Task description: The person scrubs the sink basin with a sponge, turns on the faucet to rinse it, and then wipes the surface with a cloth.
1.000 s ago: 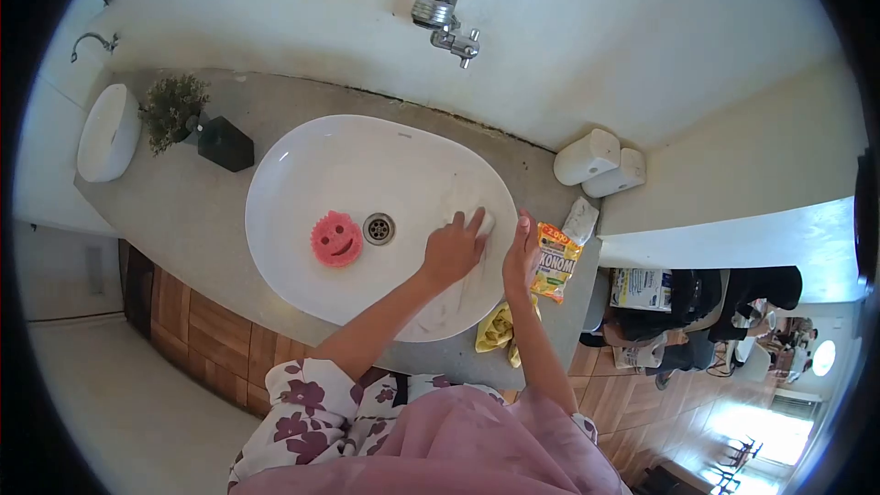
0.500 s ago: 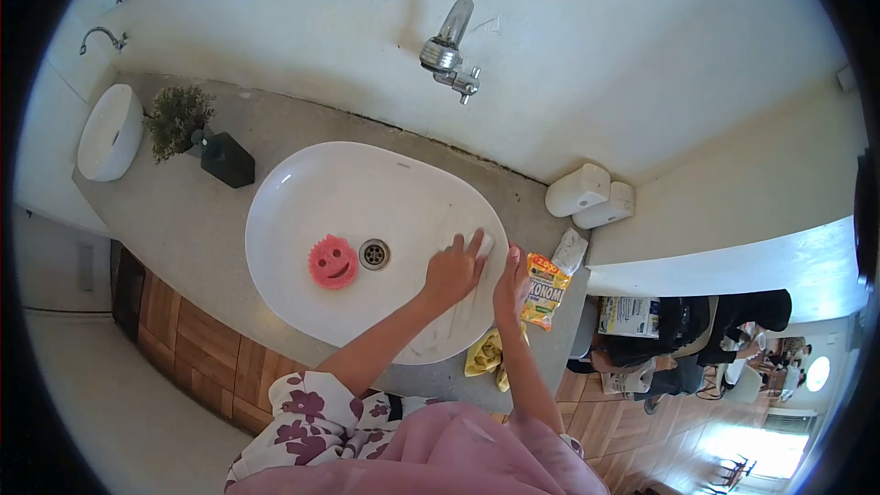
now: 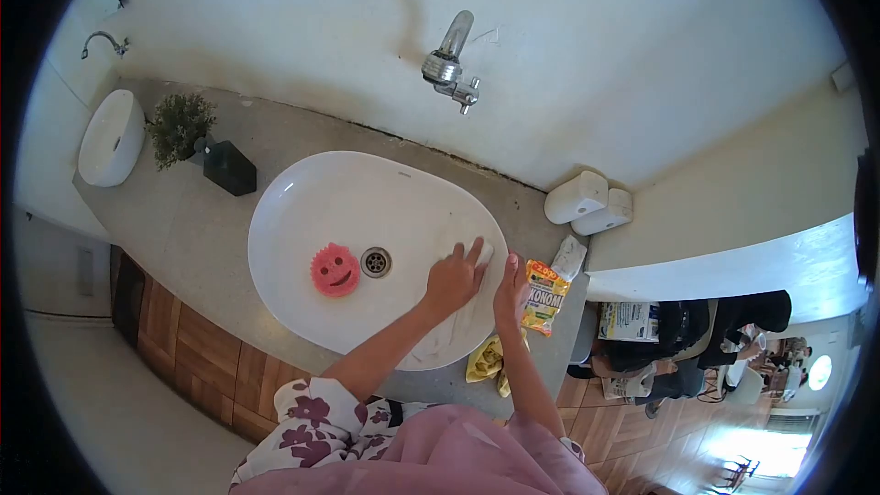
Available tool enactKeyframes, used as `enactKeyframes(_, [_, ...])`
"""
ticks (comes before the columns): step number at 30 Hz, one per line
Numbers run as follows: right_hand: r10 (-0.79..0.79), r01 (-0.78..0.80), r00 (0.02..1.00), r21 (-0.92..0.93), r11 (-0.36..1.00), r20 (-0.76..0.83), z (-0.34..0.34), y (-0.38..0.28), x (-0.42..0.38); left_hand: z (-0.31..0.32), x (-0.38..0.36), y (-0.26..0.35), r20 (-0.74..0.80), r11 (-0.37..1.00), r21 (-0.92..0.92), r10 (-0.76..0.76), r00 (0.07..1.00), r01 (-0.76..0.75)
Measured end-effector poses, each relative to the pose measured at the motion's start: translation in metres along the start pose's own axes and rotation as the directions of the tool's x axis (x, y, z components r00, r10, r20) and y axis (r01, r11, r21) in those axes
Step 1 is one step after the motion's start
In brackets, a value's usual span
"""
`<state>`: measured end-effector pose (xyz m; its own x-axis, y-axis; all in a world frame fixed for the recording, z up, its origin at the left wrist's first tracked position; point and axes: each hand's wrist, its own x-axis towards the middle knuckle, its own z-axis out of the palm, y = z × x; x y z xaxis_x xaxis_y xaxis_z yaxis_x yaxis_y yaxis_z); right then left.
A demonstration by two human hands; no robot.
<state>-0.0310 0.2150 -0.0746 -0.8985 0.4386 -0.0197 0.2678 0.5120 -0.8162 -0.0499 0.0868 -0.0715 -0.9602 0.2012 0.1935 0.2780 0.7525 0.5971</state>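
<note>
Inside the white basin (image 3: 312,183), my left hand (image 3: 454,277) presses a small white piece (image 3: 486,250), perhaps a sponge, against the wall on the right. Its fingers are partly spread over the piece. My right hand (image 3: 510,295) rests along the outside of the basin's right rim with its fingers extended. Beside it lies a yellow and orange packet (image 3: 544,298). A yellow cloth (image 3: 486,359) is on the counter below the packet. The pink smiling-face sponge (image 3: 335,270) sits in the basin, left of the drain (image 3: 376,262).
A wall tap (image 3: 445,66) is above the basin. The grey counter (image 3: 174,229) holds a dark bottle (image 3: 229,168), a plant (image 3: 180,126), a second basin (image 3: 112,139), two white containers (image 3: 577,198) and a white packet (image 3: 569,258). People (image 3: 674,330) are at the right.
The view has shifted slightly, so the basin and counter items appear a little lower. My left hand remains on the white piece, and my right hand remains at the rim.
</note>
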Motion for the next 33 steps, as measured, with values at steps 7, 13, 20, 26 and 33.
enactKeyframes(7, [0.024,-0.023,0.999,-0.033,0.999,0.025,-0.007,-0.012,0.001,-0.007,-0.052,0.002,0.260,0.999,0.027,0.020,0.965,-0.028])
enactKeyframes(13, [-0.010,0.010,1.000,-0.006,1.000,-0.020,-0.003,-0.005,0.001,0.002,0.009,0.000,-0.018,0.999,-0.043,-0.017,1.000,0.016])
enactKeyframes(20, [0.007,-0.007,1.000,-0.028,1.000,0.001,-0.002,-0.001,0.004,-0.030,-0.067,0.004,0.431,0.999,0.017,-0.052,0.901,0.050])
enactKeyframes(26, [0.042,-0.042,0.999,0.000,0.999,0.033,-0.004,-0.002,0.005,0.000,-0.003,-0.001,0.053,1.000,0.002,-0.018,0.998,0.018])
enactKeyframes(33, [0.039,-0.039,0.998,-0.020,0.999,0.041,-0.006,-0.007,0.004,-0.033,-0.067,0.003,0.386,0.998,0.058,0.008,0.923,-0.033])
